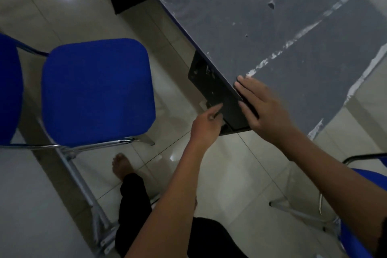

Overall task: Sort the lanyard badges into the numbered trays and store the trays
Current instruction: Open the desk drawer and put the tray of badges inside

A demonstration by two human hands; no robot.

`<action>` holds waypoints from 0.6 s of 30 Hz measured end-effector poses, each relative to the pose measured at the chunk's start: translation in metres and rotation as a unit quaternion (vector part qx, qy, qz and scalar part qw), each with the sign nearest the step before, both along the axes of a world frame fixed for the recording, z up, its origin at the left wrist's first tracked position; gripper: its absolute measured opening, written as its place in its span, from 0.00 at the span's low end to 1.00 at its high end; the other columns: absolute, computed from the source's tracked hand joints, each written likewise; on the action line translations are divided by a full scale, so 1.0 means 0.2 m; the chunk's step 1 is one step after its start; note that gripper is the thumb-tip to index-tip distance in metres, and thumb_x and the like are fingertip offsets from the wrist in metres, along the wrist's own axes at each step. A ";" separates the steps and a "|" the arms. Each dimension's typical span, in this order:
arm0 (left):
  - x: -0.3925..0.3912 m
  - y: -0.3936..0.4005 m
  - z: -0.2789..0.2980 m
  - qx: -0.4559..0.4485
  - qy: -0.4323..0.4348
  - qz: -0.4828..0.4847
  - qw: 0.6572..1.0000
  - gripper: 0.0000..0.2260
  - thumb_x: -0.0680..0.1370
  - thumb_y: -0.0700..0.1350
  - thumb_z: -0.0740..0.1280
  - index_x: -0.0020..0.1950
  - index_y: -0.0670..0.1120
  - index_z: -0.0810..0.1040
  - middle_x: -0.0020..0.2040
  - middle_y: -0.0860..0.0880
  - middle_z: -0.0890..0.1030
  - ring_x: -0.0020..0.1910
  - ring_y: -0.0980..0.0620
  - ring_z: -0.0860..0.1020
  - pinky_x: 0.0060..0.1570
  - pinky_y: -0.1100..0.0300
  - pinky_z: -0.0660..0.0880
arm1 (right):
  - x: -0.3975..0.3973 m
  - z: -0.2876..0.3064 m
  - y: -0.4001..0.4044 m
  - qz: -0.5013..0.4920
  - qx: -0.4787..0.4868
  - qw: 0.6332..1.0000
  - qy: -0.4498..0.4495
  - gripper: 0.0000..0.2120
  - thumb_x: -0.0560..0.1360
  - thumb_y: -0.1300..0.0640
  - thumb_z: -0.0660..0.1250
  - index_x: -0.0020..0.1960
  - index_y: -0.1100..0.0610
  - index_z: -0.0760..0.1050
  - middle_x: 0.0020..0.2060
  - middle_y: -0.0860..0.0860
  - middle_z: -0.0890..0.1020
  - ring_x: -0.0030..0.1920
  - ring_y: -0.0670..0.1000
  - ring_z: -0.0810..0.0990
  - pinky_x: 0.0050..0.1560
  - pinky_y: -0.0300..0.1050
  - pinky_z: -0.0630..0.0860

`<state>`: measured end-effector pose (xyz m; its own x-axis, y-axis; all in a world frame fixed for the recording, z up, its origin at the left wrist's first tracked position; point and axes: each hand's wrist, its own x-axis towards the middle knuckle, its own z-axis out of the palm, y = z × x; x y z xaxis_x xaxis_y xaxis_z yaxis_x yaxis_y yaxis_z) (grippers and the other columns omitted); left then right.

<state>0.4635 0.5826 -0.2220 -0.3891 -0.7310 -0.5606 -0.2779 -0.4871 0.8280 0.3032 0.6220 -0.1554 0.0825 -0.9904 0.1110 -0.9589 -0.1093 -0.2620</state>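
A: Two hands at the near corner of the scuffed grey table top point(282, 27). The right hand point(266, 109) lies flat, fingers straight, over the table edge; it holds nothing, and I judge it is steadying the table.

B: And the left hand point(206, 126)?

A: Forefinger out towards the black drawer front point(215, 94) under the edge, other fingers curled. It may pinch something small and dark; too blurred, so I cannot tell whether it grips anything.

B: Is the drawer open?

A: It looks nearly flush under the table. Nothing of its inside shows, so contents unknown.

B: Trays? Lanyard badges?

A: None in view, not on the table, the floor, or the blue padded chair seat point(96, 90) to the left. My judgement: the trays are likely stowed in the drawer, and this is the closing or latching end of the task. Unconfirmed.

B: Anything else?

A: A second blue chair point(360, 184) lower right; the person's bare foot point(121, 165) on pale floor tiles point(62, 6).
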 end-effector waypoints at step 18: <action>-0.34 -0.12 -0.14 0.320 0.352 0.146 0.868 0.21 0.82 0.53 0.56 0.70 0.44 0.76 0.65 0.41 0.79 0.67 0.42 0.75 0.68 0.50 0.71 | -0.02 -0.06 0.01 -0.020 -0.067 0.997 -0.029 0.23 0.76 0.56 0.70 0.69 0.63 0.72 0.69 0.55 0.73 0.72 0.51 0.70 0.71 0.48 0.69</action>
